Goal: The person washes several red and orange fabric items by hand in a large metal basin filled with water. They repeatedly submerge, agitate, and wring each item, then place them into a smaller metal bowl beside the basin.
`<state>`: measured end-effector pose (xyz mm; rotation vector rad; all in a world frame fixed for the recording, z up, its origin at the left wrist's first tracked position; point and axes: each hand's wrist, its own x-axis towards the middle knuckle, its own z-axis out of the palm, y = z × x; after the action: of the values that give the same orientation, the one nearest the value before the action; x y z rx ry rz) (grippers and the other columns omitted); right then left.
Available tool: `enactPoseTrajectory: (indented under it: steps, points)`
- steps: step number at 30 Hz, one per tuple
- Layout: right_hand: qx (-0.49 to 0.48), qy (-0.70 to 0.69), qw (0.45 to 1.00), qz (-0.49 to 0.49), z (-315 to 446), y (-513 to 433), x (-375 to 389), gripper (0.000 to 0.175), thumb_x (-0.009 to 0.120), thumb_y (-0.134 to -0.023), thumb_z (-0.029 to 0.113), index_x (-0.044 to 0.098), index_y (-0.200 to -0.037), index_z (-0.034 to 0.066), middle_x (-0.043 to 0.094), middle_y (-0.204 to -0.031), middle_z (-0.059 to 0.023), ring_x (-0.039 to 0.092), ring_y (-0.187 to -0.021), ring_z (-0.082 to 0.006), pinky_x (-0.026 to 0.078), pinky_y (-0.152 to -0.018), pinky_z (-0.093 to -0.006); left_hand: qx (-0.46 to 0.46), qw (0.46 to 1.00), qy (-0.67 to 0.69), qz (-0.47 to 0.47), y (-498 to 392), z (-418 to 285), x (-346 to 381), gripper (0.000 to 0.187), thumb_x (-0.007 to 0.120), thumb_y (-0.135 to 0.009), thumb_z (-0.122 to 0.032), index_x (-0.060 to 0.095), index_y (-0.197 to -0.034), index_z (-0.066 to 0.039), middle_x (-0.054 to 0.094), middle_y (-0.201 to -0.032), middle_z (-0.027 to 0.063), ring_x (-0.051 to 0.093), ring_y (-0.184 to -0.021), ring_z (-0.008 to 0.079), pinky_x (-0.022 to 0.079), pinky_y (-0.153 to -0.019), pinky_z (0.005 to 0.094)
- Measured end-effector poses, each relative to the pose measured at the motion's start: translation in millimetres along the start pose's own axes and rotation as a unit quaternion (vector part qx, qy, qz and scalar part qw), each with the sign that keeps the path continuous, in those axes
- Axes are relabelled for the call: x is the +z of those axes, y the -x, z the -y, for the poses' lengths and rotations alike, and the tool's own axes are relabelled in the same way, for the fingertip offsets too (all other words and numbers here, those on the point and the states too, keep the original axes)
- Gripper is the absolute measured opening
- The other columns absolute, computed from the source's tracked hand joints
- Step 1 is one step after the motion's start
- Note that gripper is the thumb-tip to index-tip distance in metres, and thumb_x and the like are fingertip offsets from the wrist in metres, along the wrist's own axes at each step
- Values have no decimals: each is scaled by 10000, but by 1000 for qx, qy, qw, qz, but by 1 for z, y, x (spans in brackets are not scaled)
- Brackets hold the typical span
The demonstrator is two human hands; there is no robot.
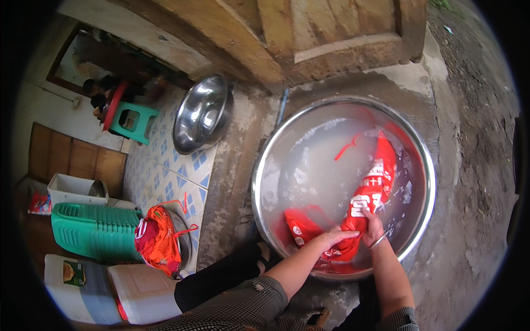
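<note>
A wet red cloth (359,202) with white printing lies bunched in a large round metal basin (260,182) of cloudy, sudsy water (319,161). My right hand (373,229), with a bangle at its wrist, grips the cloth's near part. Across the cloth from the left reaches my left hand (340,237), its thumb on top and its other fingers mostly hidden. The cloth's far end rises to a point near the basin's right side. Another red part (301,226) sits partly under water at the left. A red string (347,147) trails in the water.
A second metal basin (203,116) stands at the doorway by a wooden door (343,37). Orange and red cloths (159,240) heap over a metal bowl beside stacked green stools (95,229) and plastic jugs (143,291). A person (99,89) is farther inside, near a green stool (134,122).
</note>
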<state>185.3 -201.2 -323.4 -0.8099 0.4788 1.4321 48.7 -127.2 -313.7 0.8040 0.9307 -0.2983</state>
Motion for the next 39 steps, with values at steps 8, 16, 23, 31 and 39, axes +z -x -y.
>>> enactPoseTrajectory:
  steps: [8, 16, 23, 31, 39]
  points:
    - [-95, 45, 994, -34, 1, 7, 8, 325, 683, -816, 100, 589, -1112, 8, 654, -1028, -96, 644, -918, -212, 533, -828, -353, -3, 993, 113, 23, 3, 0, 3, 476, 681, -816, -118, 485, -1246, -63, 642, -1036, 71, 637, -913, 193, 523, -817, 343]
    - [-104, 136, 982, -83, 9, 21, 18, 379, 703, -808, 430, 648, -987, 101, 667, -925, -4, 629, -804, -113, 511, -654, -281, -27, 994, -69, 81, 37, -50, 5, 539, 772, -740, -173, 519, -1205, -71, 624, -919, 23, 605, -816, 139, 497, -759, 313]
    - [-102, 107, 971, -189, 13, 14, 5, 562, 477, -841, 664, 624, -854, 122, 629, -732, 9, 573, -629, -108, 439, -514, -270, 139, 939, -314, -13, 103, -138, 10, 571, 725, -650, -91, 538, -1183, -6, 630, -1033, 92, 593, -943, 179, 471, -858, 318]
    - [-103, 87, 977, -164, 8, 7, -1, 316, 473, -936, 444, 566, -958, 142, 575, -679, 27, 527, -567, -85, 423, -483, -244, 274, 719, -557, -312, 68, -128, -17, 486, 698, -710, -99, 552, -1161, 10, 568, -1119, 224, 573, -1006, 384, 477, -872, 409]
    - [-136, 123, 969, -166, 4, 4, 2, 244, 516, -932, 379, 550, -975, 141, 575, -686, 14, 511, -535, -83, 415, -467, -232, 11, 617, -756, -218, -6, 2, -10, 474, 493, -884, -187, 448, -1344, -86, 304, -1457, 155, 275, -1318, 447, 299, -959, 694]
